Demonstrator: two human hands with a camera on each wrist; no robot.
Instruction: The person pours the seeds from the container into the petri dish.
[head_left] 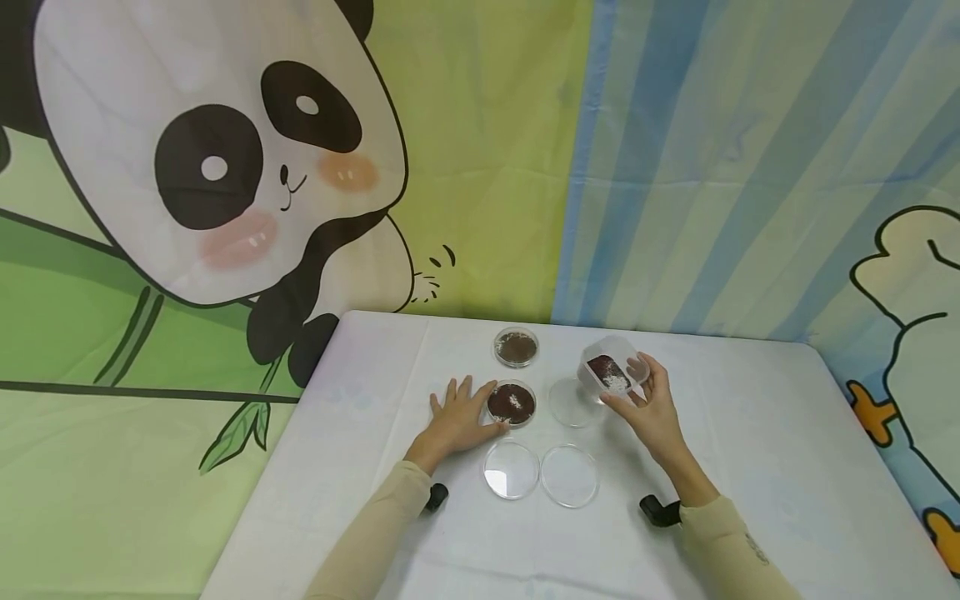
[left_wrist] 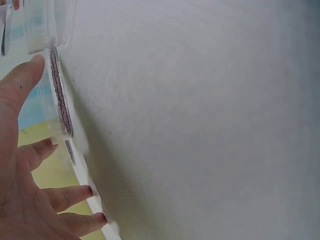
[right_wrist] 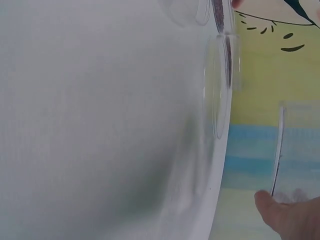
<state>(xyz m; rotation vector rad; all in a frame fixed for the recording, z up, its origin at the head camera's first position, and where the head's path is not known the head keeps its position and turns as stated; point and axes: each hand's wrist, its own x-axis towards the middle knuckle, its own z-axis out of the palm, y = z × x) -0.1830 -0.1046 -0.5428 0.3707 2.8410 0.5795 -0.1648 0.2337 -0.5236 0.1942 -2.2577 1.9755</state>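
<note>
In the head view my left hand [head_left: 456, 423] lies on the table with fingers spread. Its thumb and index finger [left_wrist: 39, 151] hold opposite sides of a clear petri dish [head_left: 512, 403] filled with dark brown, soil-like grains and a white patch on top. My right hand [head_left: 654, 408] grips a clear plastic box [head_left: 607, 354] by its near right side, tilted and raised off the table. Dark brown material with white grains [head_left: 611, 375] lies inside it. Beneath and left of the box sits a clear round dish [head_left: 573, 404], with no brown material visible in it.
A second dish of brown material [head_left: 516, 347] stands farther back. Two clear round dishes or lids, one left [head_left: 512, 469] and one right [head_left: 570, 476], lie nearer the front. Everything is on a white-covered table [head_left: 757, 433], with a printed curtain [head_left: 480, 167] behind it.
</note>
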